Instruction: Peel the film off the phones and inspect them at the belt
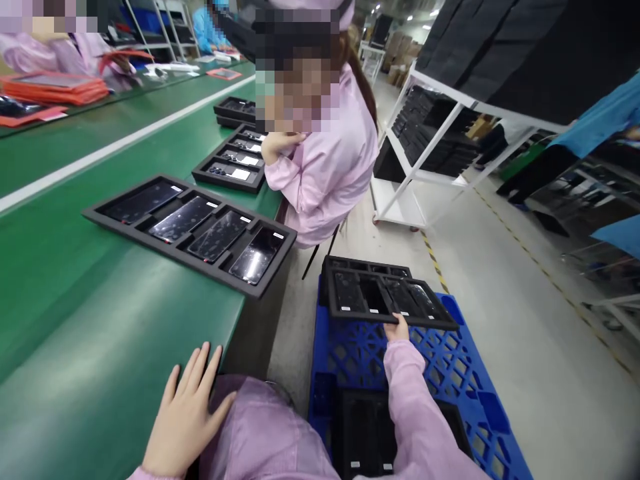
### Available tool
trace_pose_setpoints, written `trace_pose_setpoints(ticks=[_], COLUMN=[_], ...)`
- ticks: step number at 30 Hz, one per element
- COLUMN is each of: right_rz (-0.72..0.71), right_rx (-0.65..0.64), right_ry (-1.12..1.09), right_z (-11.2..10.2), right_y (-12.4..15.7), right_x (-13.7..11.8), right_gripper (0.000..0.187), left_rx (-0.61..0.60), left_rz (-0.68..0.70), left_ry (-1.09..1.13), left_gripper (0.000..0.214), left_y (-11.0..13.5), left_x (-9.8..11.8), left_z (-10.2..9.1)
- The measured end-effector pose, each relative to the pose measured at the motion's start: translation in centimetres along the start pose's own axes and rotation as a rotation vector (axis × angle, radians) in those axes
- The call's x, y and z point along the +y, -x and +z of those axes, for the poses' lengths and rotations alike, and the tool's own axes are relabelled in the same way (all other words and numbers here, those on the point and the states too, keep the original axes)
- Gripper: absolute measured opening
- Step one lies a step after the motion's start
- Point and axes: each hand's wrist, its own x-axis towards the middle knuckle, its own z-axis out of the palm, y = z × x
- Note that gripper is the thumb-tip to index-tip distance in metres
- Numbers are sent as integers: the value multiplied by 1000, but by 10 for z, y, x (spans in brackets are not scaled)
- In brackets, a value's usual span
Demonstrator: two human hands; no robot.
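Observation:
My right hand (397, 328) grips the near edge of a black foam tray (360, 316) that holds several dark phone screens with white labels. This tray is over a blue plastic pallet (350, 353), overlapping another black tray (327, 267) behind it. Fingers spread, my left hand (187, 407) rests at the edge of the green table (115, 333) and holds nothing. Beyond that hand, another black foam tray (187, 250) with several labelled phone screens lies on the table.
A seated co-worker in pink (325, 167) is at the table ahead, beside a tray of phones (250, 183). Near my right forearm, more black trays (367, 427) lie on the pallet. A white rack (410, 167) with black foam stands beyond.

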Motion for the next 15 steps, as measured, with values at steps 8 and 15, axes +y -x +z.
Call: trace_pose_setpoints(ticks=[8,15], right_rz=[98,211], right_rx=[12,109], right_ry=[14,187], right_z=[70,76], right_y=[-87,-105], right_x=[6,33], right_gripper=[28,29], left_rx=[-69,-79], left_rz=[-112,-119], left_ry=[-18,-66], left_gripper=[79,76], left_y=[-33,-35], left_x=[8,9], left_z=[12,9])
